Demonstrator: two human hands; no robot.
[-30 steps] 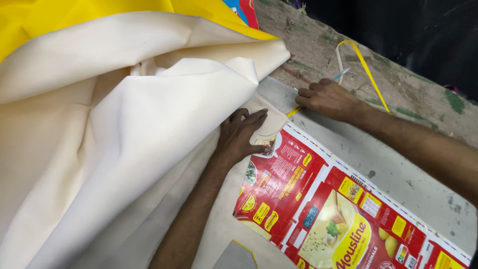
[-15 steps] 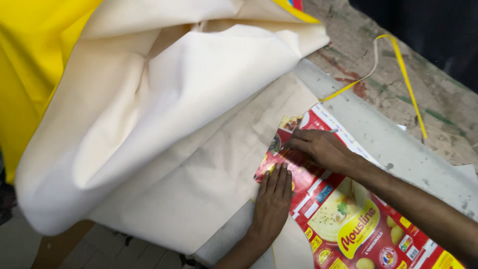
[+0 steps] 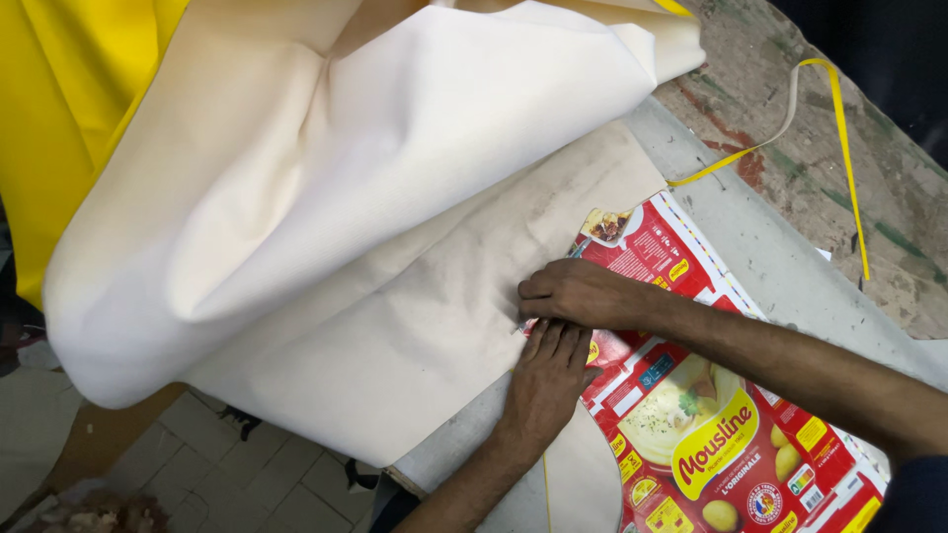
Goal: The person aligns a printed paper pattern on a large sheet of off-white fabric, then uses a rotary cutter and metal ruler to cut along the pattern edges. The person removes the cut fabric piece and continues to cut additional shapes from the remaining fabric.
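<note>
A flattened red food carton (image 3: 691, 434) lies on cream cloth (image 3: 415, 326) spread over the table. My right hand (image 3: 583, 294) rests knuckles-up on the carton's left edge. Its fingers are curled around what looks like a thin pencil (image 3: 577, 249), whose tip meets the cloth. Just below it, my left hand (image 3: 548, 380) lies flat with fingers together, pressing the carton's edge and the cloth down. A large fold of the cream cloth (image 3: 375, 148) is bunched up behind both hands.
Yellow fabric (image 3: 59, 118) hangs at the upper left. A yellow tape strip (image 3: 839, 118) curls across the worn table top (image 3: 780, 138) at the upper right. The grey table surface (image 3: 780, 266) runs beside the carton. Tiled floor (image 3: 227, 474) shows below the table's edge.
Both hands have slid along the carton's left edge toward me. My left hand went from the cloth fold to lying flat under the right hand.
</note>
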